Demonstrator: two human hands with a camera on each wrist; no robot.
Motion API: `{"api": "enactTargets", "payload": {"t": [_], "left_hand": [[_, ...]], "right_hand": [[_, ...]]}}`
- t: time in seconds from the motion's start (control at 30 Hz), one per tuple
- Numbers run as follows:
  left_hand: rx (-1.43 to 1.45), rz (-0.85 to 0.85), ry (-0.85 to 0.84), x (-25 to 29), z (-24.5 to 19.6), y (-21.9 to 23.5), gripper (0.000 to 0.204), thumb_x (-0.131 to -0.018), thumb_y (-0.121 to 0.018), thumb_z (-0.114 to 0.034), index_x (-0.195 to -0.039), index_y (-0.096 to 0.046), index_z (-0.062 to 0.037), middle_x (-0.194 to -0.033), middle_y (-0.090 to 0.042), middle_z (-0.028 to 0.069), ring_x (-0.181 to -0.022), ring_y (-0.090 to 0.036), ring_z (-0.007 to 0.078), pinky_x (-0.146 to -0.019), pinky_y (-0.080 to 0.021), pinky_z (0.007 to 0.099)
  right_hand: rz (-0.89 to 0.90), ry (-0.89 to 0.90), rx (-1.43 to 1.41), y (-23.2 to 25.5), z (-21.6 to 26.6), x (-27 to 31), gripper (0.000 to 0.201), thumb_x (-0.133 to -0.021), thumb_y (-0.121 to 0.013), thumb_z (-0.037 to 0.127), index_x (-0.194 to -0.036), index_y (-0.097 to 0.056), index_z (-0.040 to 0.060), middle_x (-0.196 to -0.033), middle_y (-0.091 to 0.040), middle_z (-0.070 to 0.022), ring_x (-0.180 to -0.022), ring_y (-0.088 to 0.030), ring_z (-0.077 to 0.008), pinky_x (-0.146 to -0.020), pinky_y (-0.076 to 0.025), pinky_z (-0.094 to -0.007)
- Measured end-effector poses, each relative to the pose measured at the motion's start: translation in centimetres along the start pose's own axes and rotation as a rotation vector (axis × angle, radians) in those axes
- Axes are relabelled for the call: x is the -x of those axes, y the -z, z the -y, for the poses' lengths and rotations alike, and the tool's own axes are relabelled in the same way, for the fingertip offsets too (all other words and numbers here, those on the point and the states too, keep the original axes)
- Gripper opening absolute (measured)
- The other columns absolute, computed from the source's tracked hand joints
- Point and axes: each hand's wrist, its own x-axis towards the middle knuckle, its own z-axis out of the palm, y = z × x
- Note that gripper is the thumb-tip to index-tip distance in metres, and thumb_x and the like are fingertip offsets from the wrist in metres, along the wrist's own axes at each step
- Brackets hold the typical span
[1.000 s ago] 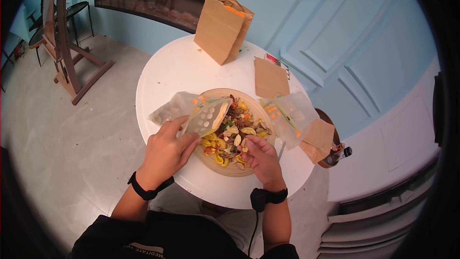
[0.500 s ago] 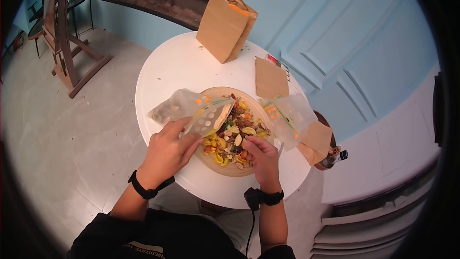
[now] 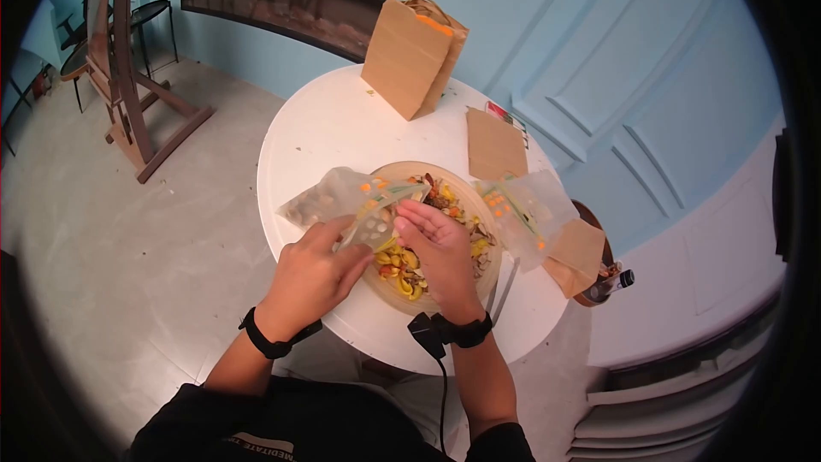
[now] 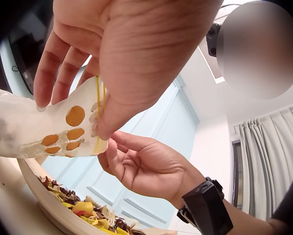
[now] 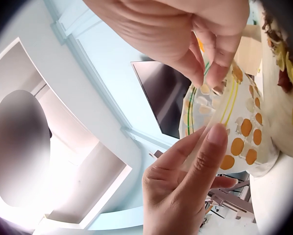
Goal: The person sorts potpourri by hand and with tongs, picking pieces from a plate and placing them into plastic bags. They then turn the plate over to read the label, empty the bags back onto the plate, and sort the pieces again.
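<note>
My left hand (image 3: 312,278) grips a clear zip bag (image 3: 329,192) with orange dots by its edge near the mouth, thumb on one face and fingers on the other. The bag leans over the left side of a round wooden tray (image 3: 493,278), its lower part holding pale pieces. My right hand (image 3: 446,261) is at the bag's mouth, its thumb and fingertips (image 5: 216,78) pinched together on a small bit, too small to name. A dried mix (image 3: 400,272) of yellow curls, brown pieces and pale slices fills the tray, partly covered by the right hand.
On the white table (image 3: 299,133) stand a brown paper bag (image 3: 406,60) at the back and a flat brown paper packet (image 3: 496,144). Right of the tray lie a second zip bag (image 3: 552,197), another paper packet (image 3: 575,255) and metal tongs (image 3: 506,293). A bottle (image 3: 611,287) leans beyond.
My right hand has moved up and left from the mix at the tray's right side to the bag's mouth. The left hand keeps its grip on the bag.
</note>
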Motion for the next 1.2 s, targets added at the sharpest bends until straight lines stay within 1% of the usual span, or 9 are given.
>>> {"api": "enactTargets", "payload": {"t": [0.17, 0.27, 0.37, 0.57, 0.6, 0.7, 0.9, 1.0, 1.2], "left_hand": [[0.006, -0.029, 0.016, 0.0, 0.2, 0.4, 0.013, -0.083, -0.079, -0.018, -0.094, -0.078, -0.0116, -0.115, -0.067, 0.0096, -0.087, -0.067, 0.0265, -0.068, -0.057, 0.0377], [0.014, -0.046, 0.021, 0.0, 0.3, 0.4, 0.013, -0.081, -0.080, -0.017, -0.093, -0.078, -0.0112, -0.114, -0.068, 0.0097, -0.085, -0.067, 0.0264, -0.069, -0.057, 0.0375], [0.023, -0.065, 0.028, 0.2, 0.5, 0.1, 0.013, -0.082, -0.079, -0.017, -0.093, -0.078, -0.0111, -0.114, -0.068, 0.0106, -0.084, -0.067, 0.0269, -0.069, -0.057, 0.0375], [0.033, -0.068, -0.002, -0.1, 0.3, -0.8, 0.011, -0.083, -0.077, -0.017, -0.092, -0.077, -0.0119, -0.115, -0.067, 0.0107, -0.085, -0.068, 0.0270, -0.066, -0.057, 0.0370], [0.028, -0.070, -0.012, -0.2, 0.2, -0.8, 0.010, -0.084, -0.077, -0.017, -0.092, -0.077, -0.0123, -0.115, -0.067, 0.0099, -0.086, -0.068, 0.0266, -0.064, -0.057, 0.0368], [0.027, -0.057, -0.005, -0.3, -0.1, -1.0, 0.009, -0.084, -0.076, -0.017, -0.092, -0.077, -0.0119, -0.116, -0.067, 0.0099, -0.085, -0.068, 0.0268, -0.064, -0.056, 0.0369], [0.033, -0.064, -0.003, 0.0, -0.2, -1.2, 0.010, -0.084, -0.076, -0.017, -0.092, -0.077, -0.0111, -0.116, -0.067, 0.0105, -0.085, -0.067, 0.0273, -0.064, -0.056, 0.0371], [0.056, -0.065, 0.025, -0.1, -0.4, -1.1, 0.014, -0.081, -0.080, -0.016, -0.094, -0.077, -0.0100, -0.114, -0.068, 0.0121, -0.083, -0.066, 0.0282, -0.068, -0.056, 0.0378], [0.072, -0.055, 0.034, -0.2, -0.4, -1.4, 0.014, -0.081, -0.080, -0.015, -0.093, -0.077, -0.0092, -0.114, -0.069, 0.0123, -0.083, -0.066, 0.0284, -0.067, -0.056, 0.0376]], "right_hand": [[-0.028, 0.065, 0.115, 0.8, -0.2, 0.8, 0.031, -0.096, -0.069, 0.011, -0.123, -0.066, -0.0056, -0.112, -0.072, -0.0108, -0.090, -0.068, -0.0115, -0.079, -0.057, -0.0241], [-0.091, 0.032, 0.291, 3.3, 0.9, 2.8, 0.027, -0.096, -0.070, 0.013, -0.118, -0.070, -0.0031, -0.105, -0.074, -0.0089, -0.087, -0.068, -0.0112, -0.077, -0.057, -0.0252], [-0.142, 0.004, 0.597, 6.7, 0.0, 4.8, 0.024, -0.094, -0.072, 0.014, -0.112, -0.073, -0.0015, -0.096, -0.075, -0.0088, -0.081, -0.069, -0.0113, -0.074, -0.056, -0.0265], [-0.016, -0.023, 0.977, 8.3, -0.3, 8.5, 0.022, -0.089, -0.075, 0.020, -0.102, -0.074, 0.0025, -0.090, -0.074, -0.0107, -0.072, -0.069, -0.0211, -0.067, -0.054, -0.0309], [-0.023, -0.037, 1.036, 7.8, -0.1, 8.7, 0.020, -0.088, -0.076, 0.023, -0.097, -0.075, 0.0048, -0.090, -0.072, -0.0088, -0.074, -0.069, -0.0241, -0.067, -0.054, -0.0341], [-0.058, 0.024, 1.229, 7.8, -1.2, 8.8, 0.018, -0.086, -0.076, 0.022, -0.095, -0.075, 0.0066, -0.091, -0.071, -0.0077, -0.083, -0.068, -0.0262, -0.071, -0.054, -0.0373], [-0.072, 0.080, 1.217, 7.4, -1.7, 8.6, 0.014, -0.086, -0.074, 0.019, -0.094, -0.073, 0.0072, -0.091, -0.069, -0.0075, -0.092, -0.065, -0.0300, -0.077, -0.053, -0.0405], [-0.053, 0.081, 1.220, 7.6, -1.8, 8.5, 0.012, -0.087, -0.073, 0.017, -0.092, -0.071, 0.0071, -0.091, -0.069, -0.0078, -0.091, -0.065, -0.0305, -0.076, -0.053, -0.0410], [-0.083, 0.090, 1.178, 7.3, -1.9, 8.7, 0.011, -0.086, -0.074, 0.016, -0.091, -0.070, 0.0071, -0.090, -0.068, -0.0080, -0.091, -0.065, -0.0307, -0.076, -0.052, -0.0409]]}}
